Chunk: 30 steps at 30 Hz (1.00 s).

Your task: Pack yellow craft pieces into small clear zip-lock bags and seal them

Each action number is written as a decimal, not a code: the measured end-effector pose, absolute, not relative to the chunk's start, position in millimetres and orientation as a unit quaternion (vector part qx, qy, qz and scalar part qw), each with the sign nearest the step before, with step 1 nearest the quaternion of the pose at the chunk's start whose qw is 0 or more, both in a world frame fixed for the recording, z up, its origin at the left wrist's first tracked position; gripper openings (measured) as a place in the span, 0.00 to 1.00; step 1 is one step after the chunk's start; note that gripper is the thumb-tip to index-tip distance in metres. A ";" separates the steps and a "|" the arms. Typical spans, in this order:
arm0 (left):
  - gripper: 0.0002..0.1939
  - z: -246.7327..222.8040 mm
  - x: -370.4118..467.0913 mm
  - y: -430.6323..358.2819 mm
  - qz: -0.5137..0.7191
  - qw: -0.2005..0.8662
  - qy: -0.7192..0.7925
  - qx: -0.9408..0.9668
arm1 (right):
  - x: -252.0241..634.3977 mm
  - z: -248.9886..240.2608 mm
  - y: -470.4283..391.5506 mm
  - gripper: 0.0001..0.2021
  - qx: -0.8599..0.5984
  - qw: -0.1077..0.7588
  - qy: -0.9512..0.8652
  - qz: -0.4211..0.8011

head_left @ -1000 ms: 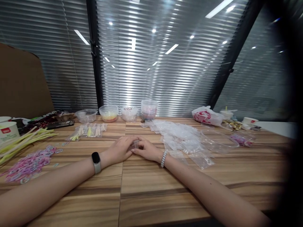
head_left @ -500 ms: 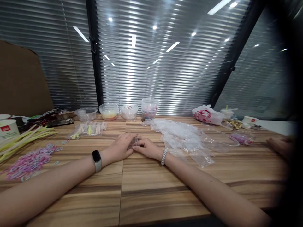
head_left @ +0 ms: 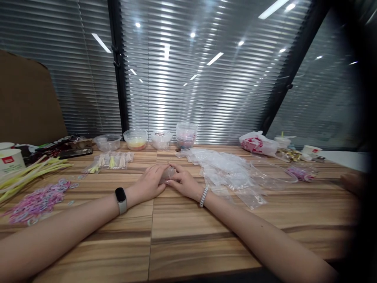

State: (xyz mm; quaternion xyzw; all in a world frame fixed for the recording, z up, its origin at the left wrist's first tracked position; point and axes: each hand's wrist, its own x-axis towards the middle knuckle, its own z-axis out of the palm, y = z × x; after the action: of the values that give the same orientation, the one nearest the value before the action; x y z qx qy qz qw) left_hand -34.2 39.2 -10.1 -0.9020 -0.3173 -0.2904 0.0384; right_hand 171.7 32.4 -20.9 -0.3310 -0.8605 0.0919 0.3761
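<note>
At the middle of the table, my left hand (head_left: 150,181) and my right hand (head_left: 185,183) meet over a small clear plastic bag (head_left: 167,175). The left fingers curl over its left side. My right thumb and fingers pinch its right side. Part of the bag is hidden under the left fingers, and I cannot make out anything inside it. Right of my right hand lies a spread heap of clear plastic bags (head_left: 225,167). Beyond my left hand are several filled small bags (head_left: 112,160) with yellow and pale pieces in them.
Pink and purple small rings (head_left: 39,202) lie loose at left, near yellow strips (head_left: 32,175) and a paper cup (head_left: 11,162). Clear plastic tubs (head_left: 135,139) line the back. A red-and-white plastic bag (head_left: 257,143) sits back right. Another person's hand (head_left: 350,182) is at the right edge.
My fingers have shifted slightly around the bag, the right index finger reaching farther up, and more of the clear plastic shows between my hands. The other person's hand has moved right.
</note>
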 end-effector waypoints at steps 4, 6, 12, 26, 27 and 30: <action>0.32 -12.0 -35.0 41.7 -0.284 0.041 -0.322 -0.902 | 172.2 -19.6 33.0 0.15 -0.336 0.379 -0.860 0.065; 0.31 -12.0 -34.9 42.1 -0.284 0.045 -0.318 -0.904 | 172.3 -19.7 33.3 0.14 -0.335 0.385 -0.858 0.056; 0.28 -8.2 -33.3 38.0 -0.279 0.038 -0.312 -0.907 | 171.6 -19.3 34.7 0.12 -0.316 0.394 -0.859 0.081; 0.28 -13.2 -34.2 43.2 -0.279 0.066 -0.316 -0.905 | 171.1 -19.5 33.7 0.12 -0.333 0.428 -0.839 0.052; 0.27 -13.2 -34.3 43.1 -0.279 0.068 -0.317 -0.904 | 171.0 -18.9 33.3 0.12 -0.331 0.429 -0.839 0.048; 0.28 -13.4 -34.5 42.8 -0.277 0.074 -0.321 -0.903 | 170.6 -18.1 32.7 0.12 -0.326 0.434 -0.839 0.042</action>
State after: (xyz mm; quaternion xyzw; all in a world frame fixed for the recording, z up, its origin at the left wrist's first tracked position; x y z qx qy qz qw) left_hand -34.5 42.8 -13.4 -0.9028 -0.3209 -0.2769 0.0737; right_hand 170.6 32.7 -18.1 -0.3258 -0.8389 0.0421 0.4340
